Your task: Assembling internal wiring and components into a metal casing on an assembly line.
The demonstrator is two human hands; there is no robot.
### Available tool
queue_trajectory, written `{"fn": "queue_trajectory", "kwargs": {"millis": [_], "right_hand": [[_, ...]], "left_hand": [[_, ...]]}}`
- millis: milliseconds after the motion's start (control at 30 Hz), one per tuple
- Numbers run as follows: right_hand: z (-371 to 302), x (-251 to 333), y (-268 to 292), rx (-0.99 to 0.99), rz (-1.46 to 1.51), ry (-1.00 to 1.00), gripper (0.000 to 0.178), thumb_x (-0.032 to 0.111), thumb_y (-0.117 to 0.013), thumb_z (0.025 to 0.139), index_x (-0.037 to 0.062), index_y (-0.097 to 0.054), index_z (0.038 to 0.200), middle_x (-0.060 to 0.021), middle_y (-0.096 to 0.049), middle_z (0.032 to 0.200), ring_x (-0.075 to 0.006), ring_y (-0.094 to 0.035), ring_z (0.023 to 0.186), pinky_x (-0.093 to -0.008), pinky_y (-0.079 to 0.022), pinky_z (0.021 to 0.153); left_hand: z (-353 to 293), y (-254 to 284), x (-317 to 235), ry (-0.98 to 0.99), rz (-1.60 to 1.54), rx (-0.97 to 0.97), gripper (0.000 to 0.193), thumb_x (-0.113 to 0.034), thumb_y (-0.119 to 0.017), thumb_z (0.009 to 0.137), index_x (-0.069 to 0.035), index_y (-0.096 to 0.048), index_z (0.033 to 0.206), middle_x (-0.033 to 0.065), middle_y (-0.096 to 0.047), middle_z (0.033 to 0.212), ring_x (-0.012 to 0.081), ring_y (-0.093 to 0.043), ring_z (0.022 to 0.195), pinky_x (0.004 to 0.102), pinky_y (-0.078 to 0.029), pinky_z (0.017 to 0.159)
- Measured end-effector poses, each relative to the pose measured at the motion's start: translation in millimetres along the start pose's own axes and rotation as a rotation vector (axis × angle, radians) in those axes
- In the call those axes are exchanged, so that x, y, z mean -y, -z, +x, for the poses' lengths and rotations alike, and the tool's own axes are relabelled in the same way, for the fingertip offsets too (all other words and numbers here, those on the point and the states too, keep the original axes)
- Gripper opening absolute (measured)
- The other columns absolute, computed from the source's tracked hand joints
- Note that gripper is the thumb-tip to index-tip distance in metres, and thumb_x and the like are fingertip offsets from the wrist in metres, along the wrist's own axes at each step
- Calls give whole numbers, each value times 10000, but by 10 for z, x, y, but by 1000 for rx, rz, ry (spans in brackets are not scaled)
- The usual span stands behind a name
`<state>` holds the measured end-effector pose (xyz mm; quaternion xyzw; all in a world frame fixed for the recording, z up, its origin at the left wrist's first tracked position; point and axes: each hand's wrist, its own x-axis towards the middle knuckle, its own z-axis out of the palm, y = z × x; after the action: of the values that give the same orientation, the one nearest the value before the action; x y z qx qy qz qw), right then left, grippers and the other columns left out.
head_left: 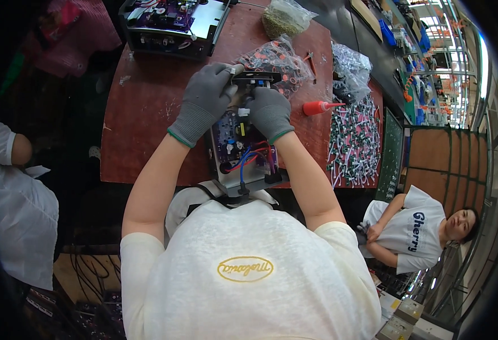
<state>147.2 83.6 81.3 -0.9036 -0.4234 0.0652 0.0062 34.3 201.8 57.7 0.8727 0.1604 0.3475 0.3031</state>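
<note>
In front of me on the table stands an open metal device with a purple circuit board (226, 136), with red and blue wires (243, 165) at its near end. A dark upright panel (263, 75) forms its far end. My left hand (202, 102), in a grey glove, is closed at the panel's left end, with a small white connector (233, 71) at its fingertips. My right hand (268, 111), gloved alike, reaches inside the device just behind the panel. Its fingers are curled, and what they grip is hidden. Another white connector (244, 112) shows between the hands.
Another open device (172, 28) sits at the far left of the red table (141, 113). Beyond my hands lie bags of small parts (285, 20) and orange rings (280, 62). A red bottle (316, 107) and many white cables (354, 147) are at right. Two people are nearby.
</note>
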Motion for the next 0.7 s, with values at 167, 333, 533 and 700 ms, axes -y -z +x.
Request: {"fn": "queue_trajectory", "kwargs": {"millis": [167, 333, 533, 700], "right_hand": [[-39, 10, -71, -76, 11, -4, 163, 231, -616, 775, 78, -663, 742, -156, -659, 755, -331, -663, 738, -434, -514, 663], [-23, -33, -115, -112, -31, 81, 151, 229, -632, 781, 84, -639, 740, -136, -637, 692, -335, -646, 702, -447, -499, 630], [-2, -47, -89, -118, -29, 97, 130, 198, -636, 752, 71, -644, 728, -150, -645, 695, -335, -658, 682, -431, -512, 614], [-2, -33, -92, -151, -17, 83, 131, 199, -636, 752, 70, -643, 727, -155, -647, 696, -340, -658, 685, -431, -514, 617]], "left_hand": [[-12, -21, 30, -4, -34, -14, 295, -131, -619, 789, -43, -607, 1070, 100, -581, 1032, 286, -554, 998, 400, -441, 871], [-12, -53, 22, 26, -74, -20, 311, -119, -608, 795, -43, -599, 1097, 106, -572, 1055, 289, -542, 1017, 401, -439, 876], [2, -61, 43, 25, -77, 16, 315, -117, -604, 803, -41, -592, 1109, 109, -565, 1063, 295, -537, 1023, 398, -441, 884], [-18, -74, 45, 36, -46, 14, 295, -125, -605, 806, -35, -589, 1087, 110, -560, 1071, 299, -535, 1031, 398, -442, 889]]}}
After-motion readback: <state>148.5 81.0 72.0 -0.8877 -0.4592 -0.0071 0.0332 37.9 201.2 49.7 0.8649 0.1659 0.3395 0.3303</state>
